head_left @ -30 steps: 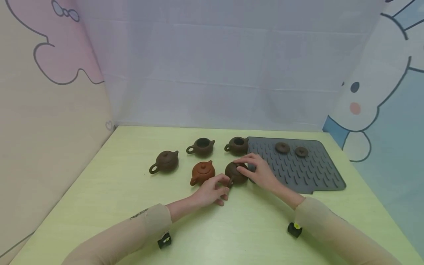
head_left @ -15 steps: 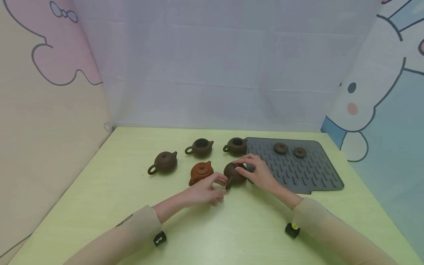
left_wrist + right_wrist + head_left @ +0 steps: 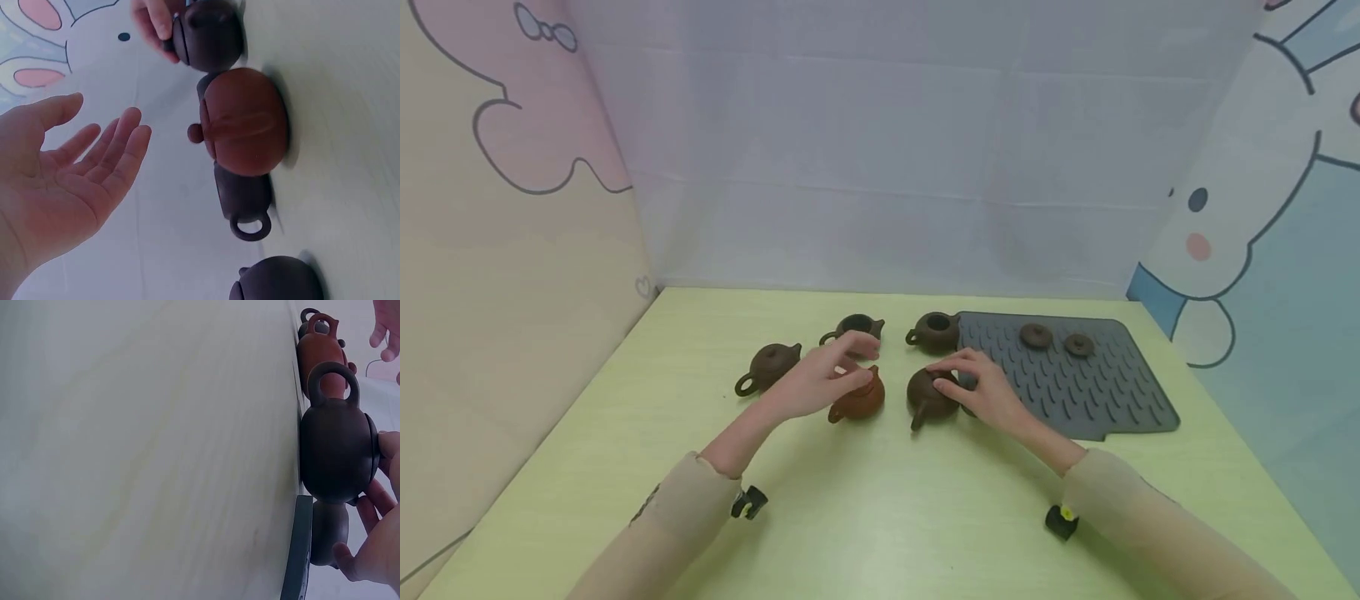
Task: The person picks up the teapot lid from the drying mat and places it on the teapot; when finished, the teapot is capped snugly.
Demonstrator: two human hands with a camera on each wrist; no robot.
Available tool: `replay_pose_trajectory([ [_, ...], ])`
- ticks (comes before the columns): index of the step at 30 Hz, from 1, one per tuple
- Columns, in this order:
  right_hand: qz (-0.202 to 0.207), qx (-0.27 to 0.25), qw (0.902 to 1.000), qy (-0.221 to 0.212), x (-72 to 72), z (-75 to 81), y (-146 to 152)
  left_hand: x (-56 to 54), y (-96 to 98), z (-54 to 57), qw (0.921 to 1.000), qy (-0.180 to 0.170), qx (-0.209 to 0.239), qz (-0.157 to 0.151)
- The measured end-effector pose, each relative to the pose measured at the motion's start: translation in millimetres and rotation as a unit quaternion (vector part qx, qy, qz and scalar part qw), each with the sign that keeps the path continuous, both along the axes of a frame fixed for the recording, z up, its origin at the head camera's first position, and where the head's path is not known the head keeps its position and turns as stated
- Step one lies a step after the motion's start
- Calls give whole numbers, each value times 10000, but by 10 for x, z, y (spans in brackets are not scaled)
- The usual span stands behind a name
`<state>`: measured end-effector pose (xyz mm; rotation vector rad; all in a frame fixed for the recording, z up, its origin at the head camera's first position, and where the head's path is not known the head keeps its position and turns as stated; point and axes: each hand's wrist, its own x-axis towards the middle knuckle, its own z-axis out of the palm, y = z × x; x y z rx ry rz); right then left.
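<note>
My right hand (image 3: 988, 392) is at the top of a dark brown teapot (image 3: 931, 398), thumb and fingertips pinching the knob of its lid. The teapot stands upright on the table, its handle towards me. My left hand (image 3: 816, 383) is in the air by the reddish-brown teapot (image 3: 862, 402), overlapping part of it in the head view. In the left wrist view that hand's fingers (image 3: 119, 147) are spread and relaxed, apart from the lid knob (image 3: 195, 133) of the reddish teapot. In the right wrist view the dark pot's looped handle (image 3: 334, 370) shows.
A lidded dark teapot (image 3: 772, 367) stands on the left. Two lidless dark pots, one behind my left hand (image 3: 859, 323) and another pot (image 3: 937, 332) by the mat, stand farther back. Two loose lids, a larger lid (image 3: 1036, 336) and a smaller lid (image 3: 1078, 345), lie on the grey mat (image 3: 1120, 392).
My left hand has left the dark teapot's handle and moved left and up to over the reddish teapot. My right hand has stayed at the dark teapot's lid.
</note>
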<state>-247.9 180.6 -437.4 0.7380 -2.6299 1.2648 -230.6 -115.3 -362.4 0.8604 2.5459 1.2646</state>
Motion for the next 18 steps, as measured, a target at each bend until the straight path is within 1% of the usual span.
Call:
replay_pose_trajectory([
  [2,16,-14,10000,-10,1,-8,8,-61,-61,0,9987,468,-160,147],
  [4,38,-28,10000,-5,-3,-12,10,-121,-124,-11,9961,807,-210,301],
  [7,54,-19,10000,-20,-10,-15,11,-214,-210,-67,9911,1174,-168,612],
  [10,59,-6,10000,-42,-11,-16,16,-298,-265,-160,9841,1454,-67,1020],
  [12,59,2,10000,-48,-10,-14,18,-345,-278,-218,9795,1532,25,1306],
  [14,62,-2,10000,-36,-12,-12,18,-398,-280,-276,9736,1614,-8,1611],
  [18,62,-16,10000,-28,-21,-15,13,-500,-286,-386,9698,1360,-58,2022],
])
